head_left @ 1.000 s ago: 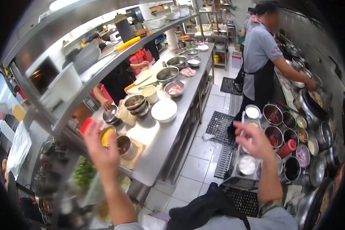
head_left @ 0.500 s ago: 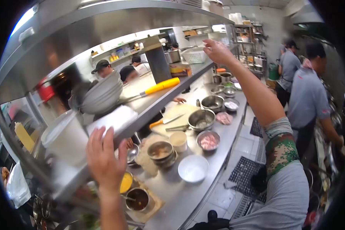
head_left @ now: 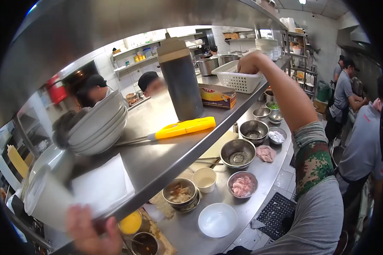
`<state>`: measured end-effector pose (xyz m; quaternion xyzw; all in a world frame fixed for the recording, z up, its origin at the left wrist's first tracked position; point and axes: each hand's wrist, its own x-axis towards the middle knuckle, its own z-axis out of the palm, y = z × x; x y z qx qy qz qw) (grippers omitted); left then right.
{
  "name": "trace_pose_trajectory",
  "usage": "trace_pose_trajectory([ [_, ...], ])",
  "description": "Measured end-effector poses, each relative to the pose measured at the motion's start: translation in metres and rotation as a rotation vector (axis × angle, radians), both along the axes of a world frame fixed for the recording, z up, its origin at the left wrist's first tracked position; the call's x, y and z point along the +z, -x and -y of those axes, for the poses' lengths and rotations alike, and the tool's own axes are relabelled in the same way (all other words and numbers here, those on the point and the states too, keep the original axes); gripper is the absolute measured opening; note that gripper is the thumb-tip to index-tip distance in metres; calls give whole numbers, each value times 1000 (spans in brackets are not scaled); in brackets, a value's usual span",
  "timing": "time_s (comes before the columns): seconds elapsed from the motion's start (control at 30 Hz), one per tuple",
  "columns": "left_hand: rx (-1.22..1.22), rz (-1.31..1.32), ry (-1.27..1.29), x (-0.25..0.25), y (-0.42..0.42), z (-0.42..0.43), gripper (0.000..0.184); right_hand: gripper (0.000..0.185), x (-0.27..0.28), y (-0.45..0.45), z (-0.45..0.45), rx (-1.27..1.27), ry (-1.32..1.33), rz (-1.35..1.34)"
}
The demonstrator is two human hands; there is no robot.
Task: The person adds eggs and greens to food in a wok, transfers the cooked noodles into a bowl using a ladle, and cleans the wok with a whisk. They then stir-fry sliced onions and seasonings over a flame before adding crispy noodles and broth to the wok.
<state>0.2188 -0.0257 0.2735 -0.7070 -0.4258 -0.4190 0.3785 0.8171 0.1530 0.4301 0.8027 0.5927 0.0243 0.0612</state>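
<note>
My right hand (head_left: 248, 63) reaches down into a white perforated plastic basket (head_left: 241, 83) on the raised steel shelf. Its fingers are hidden by the basket and the back of the hand, so what they touch does not show. At the near edge of that shelf is my left hand (head_left: 93, 233), blurred, its fingers apart and nothing in them. Close to it are a stack of white napkins (head_left: 102, 185) and a white plastic tub (head_left: 51, 199). A yellow-handled lighter (head_left: 185, 128) lies between my hands, beside a dark sauce bottle (head_left: 181, 80).
Stacked grey bowls (head_left: 100, 125) lean at the shelf's left. An open printed box (head_left: 217, 97) stands by the basket. Below are a white bowl (head_left: 217, 219), a bowl of pink raw meat (head_left: 242, 186) and several steel bowls. Co-workers stand across the shelf and at right (head_left: 361, 140).
My right hand has come down from above the shelf into the basket. My left hand has dropped lower, toward the shelf edge. My view has shifted closer to the shelf.
</note>
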Motion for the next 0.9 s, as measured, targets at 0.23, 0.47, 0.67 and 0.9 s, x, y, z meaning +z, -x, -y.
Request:
trace_pose_trajectory([
  [0.23,-12,16,27,-1,1,0,43,30,-4,-12,-11,90,-119,13],
  [0.47,-66,2,39,1,0,2,37,22,-5,-17,12,127,-1045,77],
  [0.67,-129,41,-10,3,4,-4,34,19,3,-14,52,86,-1536,-1195],
  [0.9,-215,27,-142,3,9,-4,29,16,-46,102,241,452,-1621,-1621],
])
